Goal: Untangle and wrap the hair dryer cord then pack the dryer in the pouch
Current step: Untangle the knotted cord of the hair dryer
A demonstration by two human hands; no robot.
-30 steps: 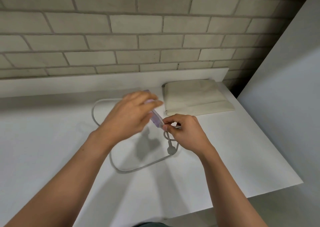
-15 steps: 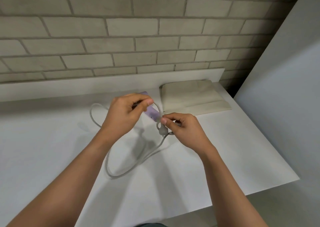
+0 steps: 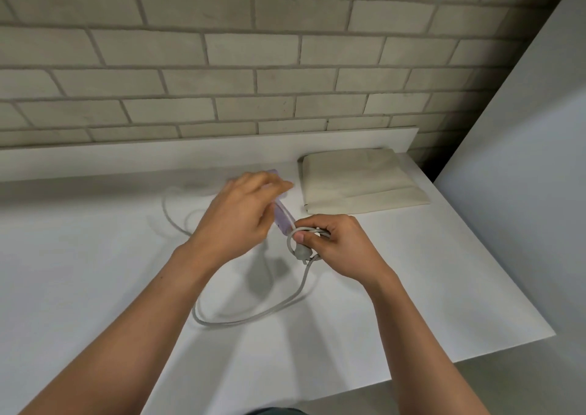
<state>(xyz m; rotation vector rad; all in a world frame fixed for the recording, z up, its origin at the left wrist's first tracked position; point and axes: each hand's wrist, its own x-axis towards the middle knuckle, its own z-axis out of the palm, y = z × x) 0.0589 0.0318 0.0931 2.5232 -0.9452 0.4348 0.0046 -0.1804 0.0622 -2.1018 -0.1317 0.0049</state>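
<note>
The white desk (image 3: 95, 272) carried everything, and it stood against a pale brick wall. The beige folded fabric pouch (image 3: 358, 183) lay flat at the far right of the desk, apart from the work but near enough, I judged, to be reached once the wrapping was done. The lilac plastic hair dryer (image 3: 283, 219) was tilted between the two hands, just left of the pouch, and its upper part was hidden.

The left hand (image 3: 241, 218) lay over that upper part. It was blurred, so I cannot tell whether its fingers closed on the dryer or on the cord. The right hand (image 3: 336, 246) pinched a small coil of the grey cord (image 3: 253, 318) at the dryer's lower end, probably to keep the turns from slipping. Most of the cord trailed loose in a wide loop across the desk, so the wrapping looked barely begun. The grey plug (image 3: 301, 252) sat just under the right thumb.

A second earlier the plug lay lower on the desk, clear of the right hand. Half a second earlier the left fingers curled in sharply, whereas now they smeared towards the pouch. The slack loop on the desk had narrowed since the first picture.
</note>
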